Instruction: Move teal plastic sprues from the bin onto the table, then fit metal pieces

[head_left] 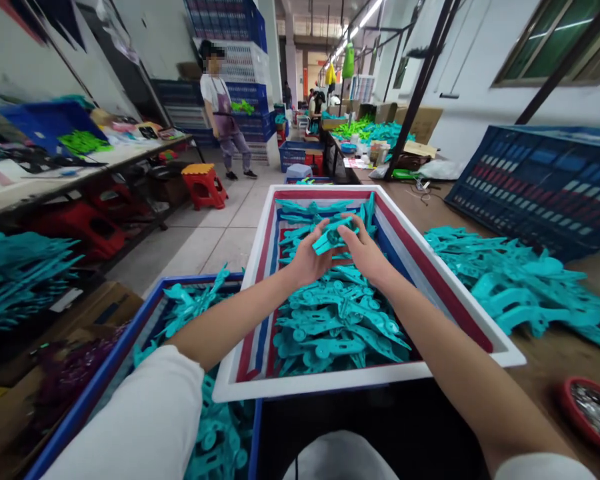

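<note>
Turquoise pieces (326,243) between 2 hands (310,260) (366,256)

The bare left grip (310,260) is cupped and closed, thumb raised, fingers curled inward. Beside the left grip, the bare right grip (365,253) bends its thumb and index finger toward it. The bare left forearm (240,310) and bare right forearm (443,333) converge there; a white fabric sleeve (153,407) ends near the left elbow.
</note>
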A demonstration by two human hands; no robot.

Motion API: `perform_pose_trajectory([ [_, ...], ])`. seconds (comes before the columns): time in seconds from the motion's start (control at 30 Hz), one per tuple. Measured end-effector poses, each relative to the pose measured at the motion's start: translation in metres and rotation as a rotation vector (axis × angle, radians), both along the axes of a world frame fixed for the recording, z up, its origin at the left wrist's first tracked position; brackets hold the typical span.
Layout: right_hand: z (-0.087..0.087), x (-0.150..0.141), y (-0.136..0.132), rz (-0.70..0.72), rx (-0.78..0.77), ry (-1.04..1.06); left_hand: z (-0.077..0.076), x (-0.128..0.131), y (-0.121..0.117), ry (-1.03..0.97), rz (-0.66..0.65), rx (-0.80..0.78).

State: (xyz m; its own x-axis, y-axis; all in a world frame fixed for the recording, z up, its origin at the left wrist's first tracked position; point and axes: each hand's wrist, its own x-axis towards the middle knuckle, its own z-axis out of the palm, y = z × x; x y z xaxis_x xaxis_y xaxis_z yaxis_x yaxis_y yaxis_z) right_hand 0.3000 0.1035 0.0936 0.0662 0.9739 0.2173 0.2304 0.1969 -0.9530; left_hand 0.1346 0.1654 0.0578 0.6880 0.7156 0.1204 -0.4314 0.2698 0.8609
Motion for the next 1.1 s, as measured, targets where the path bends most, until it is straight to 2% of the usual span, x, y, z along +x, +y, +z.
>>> perform_pose_trajectory([
  [0.07,-0.003,0.019,0.005,0.053,0.139,-0.284,0.001,0.012,0.010,-0.015,0.028,-0.020],
  [0.1,-0.010,0.030,0.008,0.078,0.207,-0.468,-0.003,0.018,0.015,-0.021,0.039,-0.020],
  [0.17,-0.034,0.050,0.013,0.115,0.283,-0.782,-0.018,0.027,0.024,-0.016,0.071,0.016],
  [0.2,-0.050,0.059,0.015,0.127,0.293,-0.869,-0.029,0.031,0.027,0.017,0.088,0.058],
  [0.33,-0.107,0.081,0.018,0.153,0.274,-0.910,-0.067,0.033,0.034,0.292,0.128,0.331],
  [0.43,-0.125,0.089,0.019,0.159,0.239,-0.866,-0.081,0.034,0.037,0.382,0.166,0.452],
  [0.57,-0.135,0.092,0.024,0.171,0.194,-0.747,-0.085,0.043,0.031,0.390,0.235,0.415],
  [0.67,-0.142,0.087,0.027,0.137,0.197,-0.721,-0.085,0.049,0.022,0.389,0.326,0.278],
  [0.73,-0.144,0.084,0.028,0.126,0.226,-0.724,-0.084,0.050,0.017,0.392,0.338,0.186],
  [0.87,-0.137,0.086,0.027,0.140,0.241,-0.688,-0.077,0.046,0.014,0.382,0.187,0.028],
  [0.97,-0.125,0.093,0.025,0.149,0.166,-0.625,-0.071,0.043,0.017,0.335,0.114,0.012],
  [1.03,-0.118,0.095,0.023,0.100,0.105,-0.491,-0.066,0.042,0.018,0.321,0.082,0.024],
  [1.1,-0.112,0.095,0.022,0.014,0.050,-0.262,-0.063,0.040,0.021,0.301,0.034,0.030],
])
